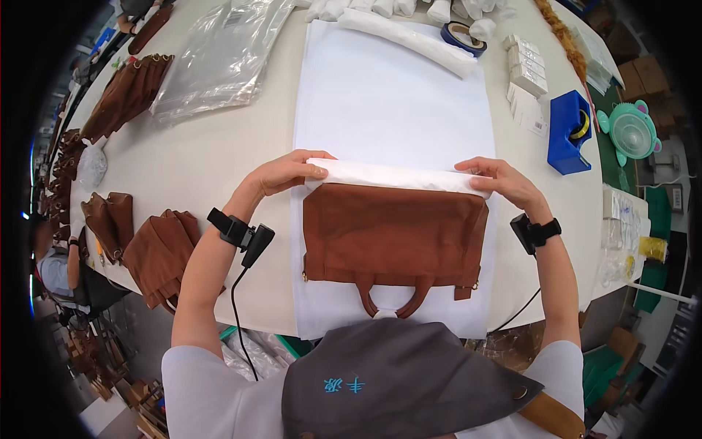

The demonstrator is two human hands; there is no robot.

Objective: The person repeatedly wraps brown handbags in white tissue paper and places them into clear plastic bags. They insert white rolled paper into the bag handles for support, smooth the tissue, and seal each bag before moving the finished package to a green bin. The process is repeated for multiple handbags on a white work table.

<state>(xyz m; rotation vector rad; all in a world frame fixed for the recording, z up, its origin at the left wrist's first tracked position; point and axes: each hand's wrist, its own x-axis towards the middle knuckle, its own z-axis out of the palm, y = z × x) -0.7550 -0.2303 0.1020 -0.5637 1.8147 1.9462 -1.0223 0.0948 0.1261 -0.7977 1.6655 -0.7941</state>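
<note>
A brown handbag [395, 233] lies flat on white paper sheets [395, 110], its two handles pointing towards me. Along the bag's far edge runs a long roll of white paper [395, 174]. My left hand [290, 170] grips the roll's left end between thumb and fingers. At the right end, my right hand [496, 178] has its thumb on the roll, with the index finger stretched out above it. A similar wrapped white roll [408, 41] rests on the sheets farther off, beside a roll of dark blue tape [464, 39].
Clear plastic bags [225, 55] lie at the far left. Brown bags [162, 255] are heaped along the left side. On the right stand a blue tape dispenser [570, 131], stacked white cards [526, 66] and a green fan [630, 131]. A co-worker [57, 271] is at the left.
</note>
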